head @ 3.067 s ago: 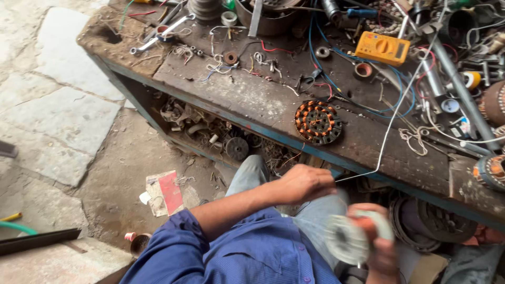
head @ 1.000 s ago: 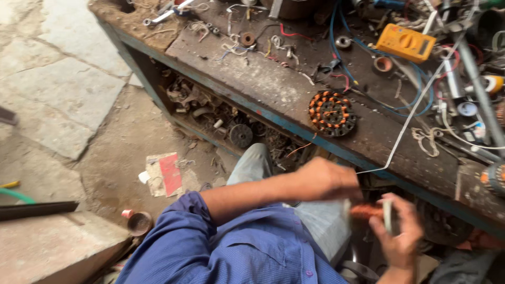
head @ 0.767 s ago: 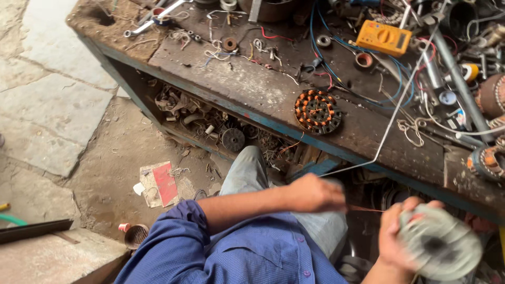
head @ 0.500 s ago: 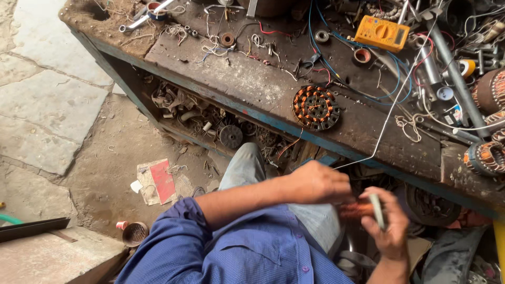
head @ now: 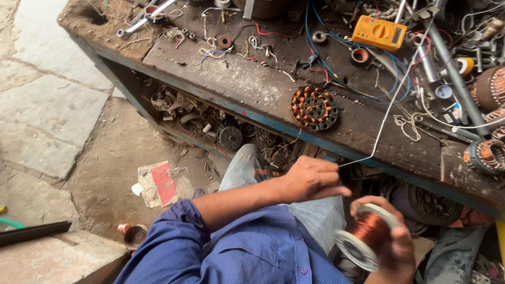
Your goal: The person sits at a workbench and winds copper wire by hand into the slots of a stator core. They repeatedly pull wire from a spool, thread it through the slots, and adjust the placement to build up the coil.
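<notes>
My right hand (head: pixel 392 239) grips a white plastic spool of copper wire (head: pixel 365 234) low at the right, below the bench edge. My left hand (head: pixel 310 179) is closed around a thin pale wire (head: pixel 386 113) that runs up and away over the workbench (head: pixel 263 87) toward the clutter at the top right. A round stator with copper windings (head: pixel 314 108) lies on the bench just above my left hand. My blue sleeve (head: pixel 210 242) and light trousers fill the lower middle.
A yellow multimeter (head: pixel 380 32), blue and red leads, wrenches (head: pixel 139 21), grey pipes and more wound stators (head: pixel 486 155) crowd the bench. Scrap parts fill the shelf under it (head: pixel 210 123). A red and white paper (head: pixel 158 181) and a small cup (head: pixel 135 236) lie on the dirt floor.
The spool has kept turning in my right hand, from edge-on to showing its copper side. My left hand stays on the wire near the bench edge. The view shifted slightly.
</notes>
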